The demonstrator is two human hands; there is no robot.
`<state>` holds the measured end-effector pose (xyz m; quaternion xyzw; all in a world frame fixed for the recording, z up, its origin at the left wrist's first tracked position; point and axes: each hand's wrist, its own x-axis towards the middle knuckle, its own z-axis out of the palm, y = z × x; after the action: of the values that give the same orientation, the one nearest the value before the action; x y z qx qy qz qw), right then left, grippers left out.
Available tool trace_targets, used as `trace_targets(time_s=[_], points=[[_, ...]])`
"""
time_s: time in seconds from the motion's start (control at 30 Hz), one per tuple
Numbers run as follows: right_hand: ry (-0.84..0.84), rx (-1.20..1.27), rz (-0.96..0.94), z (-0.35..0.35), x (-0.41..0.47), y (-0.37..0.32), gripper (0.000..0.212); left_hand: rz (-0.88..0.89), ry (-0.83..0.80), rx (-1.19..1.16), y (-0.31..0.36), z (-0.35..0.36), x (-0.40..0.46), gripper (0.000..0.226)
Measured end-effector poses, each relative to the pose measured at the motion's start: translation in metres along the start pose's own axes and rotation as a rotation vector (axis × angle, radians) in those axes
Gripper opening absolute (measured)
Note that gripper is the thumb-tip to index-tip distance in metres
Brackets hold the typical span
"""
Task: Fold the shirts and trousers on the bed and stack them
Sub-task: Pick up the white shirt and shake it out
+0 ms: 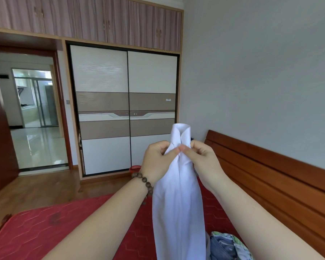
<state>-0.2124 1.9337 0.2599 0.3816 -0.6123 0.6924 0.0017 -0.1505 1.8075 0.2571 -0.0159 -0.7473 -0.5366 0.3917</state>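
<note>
Closest in, at the bottom right, a rumpled heap of clothes (pixel 227 246) lies on the red bed (pixel 45 231), with blue denim and a green-and-white patterned fabric showing in it. Just left of that heap hangs a white shirt (pixel 178 203), held up in the air above the mattress so that its body drops straight down and out of view at the lower edge. Both arms reach forward to it. The left hand (pixel 158 160), with a bracelet of brown wooden beads (pixel 144 182) on its wrist, pinches the cloth just below the collar from the left; the right hand (pixel 204 160) pinches it from the right, and the two thumbs meet at the shirt's front, touching each other. The collar stands upright above the fingers. To the right, the wooden headboard (pixel 270 175) runs along the grey wall. Past the hands, a small piece of a red basket (pixel 135 168) shows on the wooden floor in front of the wardrobe (pixel 124 109), whose two sliding doors are banded white and brown, with striped upper cabinets above. Farther left, an open doorway (pixel 34 113) shows a glossy tiled floor and glass doors beyond.
</note>
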Motion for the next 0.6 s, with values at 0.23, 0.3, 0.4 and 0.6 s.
trace_targets(time_s=[0.23,0.3,0.4,0.6], points=[[-0.072,0.220,0.345,-0.008,0.006,-0.018,0.034,-0.018,-0.137,0.026,0.000,-0.007,-0.002,0.060],[-0.184,0.210,0.376,-0.009,0.005,-0.022,0.042,-0.039,-0.127,0.043,-0.004,-0.005,-0.001,0.055],[-0.282,0.120,0.381,-0.009,0.003,-0.025,0.042,-0.095,-0.091,0.031,-0.010,-0.008,0.004,0.031],[0.081,-0.381,-0.109,-0.026,0.012,-0.025,0.010,-0.245,-0.082,-0.072,-0.015,-0.024,0.012,0.012]])
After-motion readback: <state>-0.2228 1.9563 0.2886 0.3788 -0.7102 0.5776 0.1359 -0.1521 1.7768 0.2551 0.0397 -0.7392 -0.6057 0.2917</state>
